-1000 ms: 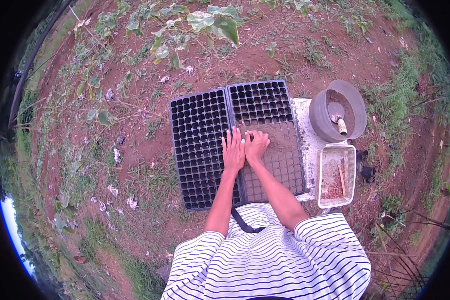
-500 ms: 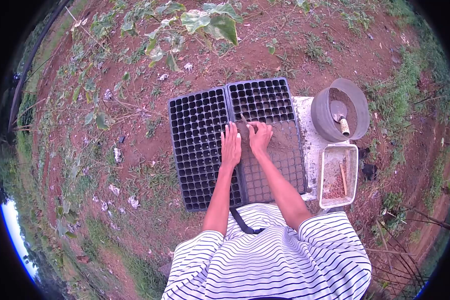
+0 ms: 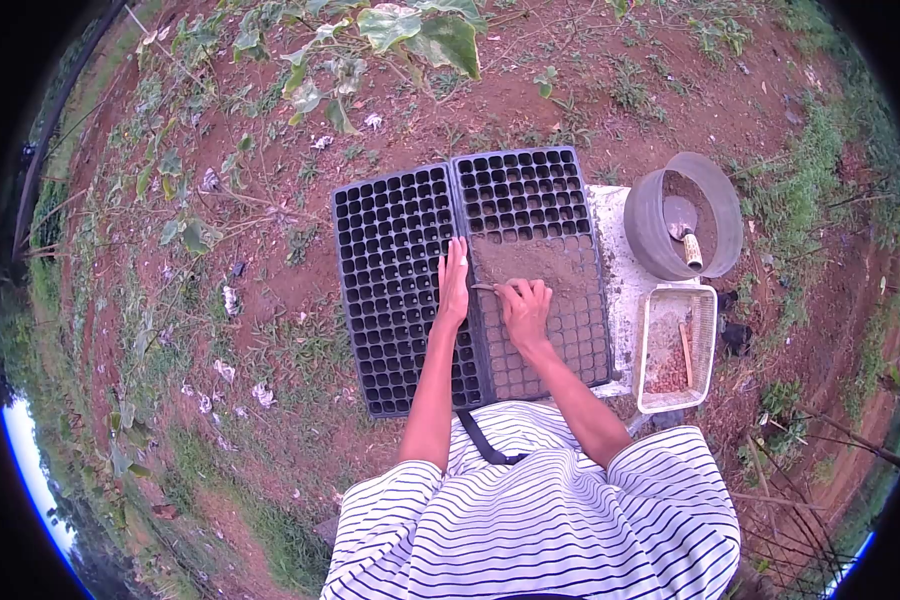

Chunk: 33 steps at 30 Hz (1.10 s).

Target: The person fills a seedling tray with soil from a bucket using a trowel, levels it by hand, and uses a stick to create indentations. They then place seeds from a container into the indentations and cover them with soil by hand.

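Note:
Two black seedling trays lie side by side. The cells of the left tray [image 3: 390, 290] look unfilled. In the right tray [image 3: 545, 365], brown soil [image 3: 530, 262] covers the middle and near cells, and the far rows show open cells. My left hand [image 3: 453, 285] stands on edge with fingers stretched out along the seam between the trays. Just right of it, my right hand [image 3: 526, 308] rests low over the soil, its fingers pinched on a thin, stick-like piece [image 3: 484, 287] that points toward my left hand. Its far end is too small to make out clearly.
Right of the trays, a grey round tub [image 3: 642, 235] holds soil and a trowel [image 3: 683, 222]. Nearer me sits a white rectangular basket [image 3: 648, 350] with small reddish bits and a stick. Both are by a pale board [image 3: 612, 250]. A leafy plant [image 3: 440, 40] overhangs the far ground.
My right hand has moved nearer to me over the right tray, and its stick now points left instead of away. The left hand has turned onto its edge. Loose soil is spread differently.

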Each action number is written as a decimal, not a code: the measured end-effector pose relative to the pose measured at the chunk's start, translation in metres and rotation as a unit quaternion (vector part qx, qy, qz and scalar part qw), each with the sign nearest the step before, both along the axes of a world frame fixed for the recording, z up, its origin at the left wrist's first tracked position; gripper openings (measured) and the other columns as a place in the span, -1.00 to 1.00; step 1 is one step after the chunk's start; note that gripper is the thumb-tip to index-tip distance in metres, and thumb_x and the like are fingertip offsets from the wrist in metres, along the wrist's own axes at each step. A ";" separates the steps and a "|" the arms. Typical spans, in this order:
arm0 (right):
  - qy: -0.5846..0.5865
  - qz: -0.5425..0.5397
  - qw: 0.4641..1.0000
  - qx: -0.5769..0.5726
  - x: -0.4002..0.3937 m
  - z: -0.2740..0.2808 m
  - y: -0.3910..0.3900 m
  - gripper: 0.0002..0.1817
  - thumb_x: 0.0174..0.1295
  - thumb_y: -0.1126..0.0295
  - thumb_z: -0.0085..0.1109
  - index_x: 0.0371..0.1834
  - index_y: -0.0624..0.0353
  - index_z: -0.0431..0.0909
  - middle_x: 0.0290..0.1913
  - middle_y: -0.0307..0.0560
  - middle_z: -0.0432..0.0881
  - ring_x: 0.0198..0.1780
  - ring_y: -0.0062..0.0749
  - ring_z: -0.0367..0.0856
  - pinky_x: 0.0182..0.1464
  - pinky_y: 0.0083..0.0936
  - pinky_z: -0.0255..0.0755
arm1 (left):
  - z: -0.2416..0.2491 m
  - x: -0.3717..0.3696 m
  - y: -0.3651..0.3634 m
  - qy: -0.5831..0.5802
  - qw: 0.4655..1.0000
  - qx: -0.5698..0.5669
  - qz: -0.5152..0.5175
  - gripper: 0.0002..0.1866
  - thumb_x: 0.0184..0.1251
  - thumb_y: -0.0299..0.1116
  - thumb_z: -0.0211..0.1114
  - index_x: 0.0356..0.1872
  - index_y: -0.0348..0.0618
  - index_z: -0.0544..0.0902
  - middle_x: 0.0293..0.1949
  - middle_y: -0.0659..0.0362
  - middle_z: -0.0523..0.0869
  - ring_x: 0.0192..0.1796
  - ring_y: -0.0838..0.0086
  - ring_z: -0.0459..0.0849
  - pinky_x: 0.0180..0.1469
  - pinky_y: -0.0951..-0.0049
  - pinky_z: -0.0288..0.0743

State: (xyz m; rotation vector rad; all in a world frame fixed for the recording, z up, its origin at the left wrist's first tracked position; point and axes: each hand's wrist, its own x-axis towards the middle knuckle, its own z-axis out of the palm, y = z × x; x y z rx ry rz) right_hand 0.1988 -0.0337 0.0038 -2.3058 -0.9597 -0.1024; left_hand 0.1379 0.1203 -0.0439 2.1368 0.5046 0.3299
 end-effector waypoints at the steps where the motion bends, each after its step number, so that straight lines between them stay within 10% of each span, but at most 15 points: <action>1: 0.000 0.001 1.000 0.001 0.002 -0.001 0.004 -0.85 0.12 0.41 0.30 -0.24 -0.05 0.72 -0.23 -0.33 0.60 -0.14 -0.31 0.43 -0.04 -0.33 0.22 | 0.001 0.000 0.001 0.000 1.000 0.001 0.001 -0.41 0.61 -0.18 -0.54 0.54 -0.24 -0.07 0.58 0.06 -0.06 0.61 0.33 -0.21 0.55 0.22 -0.44; 33: -0.016 -0.022 0.999 -0.026 -0.003 -0.012 0.014 -0.91 0.15 0.38 0.25 -0.29 0.07 0.57 -0.29 -0.13 0.44 -0.14 -0.20 0.42 -0.10 -0.26 0.25 | 0.028 0.007 0.000 0.090 0.992 -0.087 0.001 -0.36 0.61 -0.05 -0.54 0.54 -0.23 -0.13 0.59 0.10 -0.12 0.61 0.37 -0.26 0.56 0.28 -0.50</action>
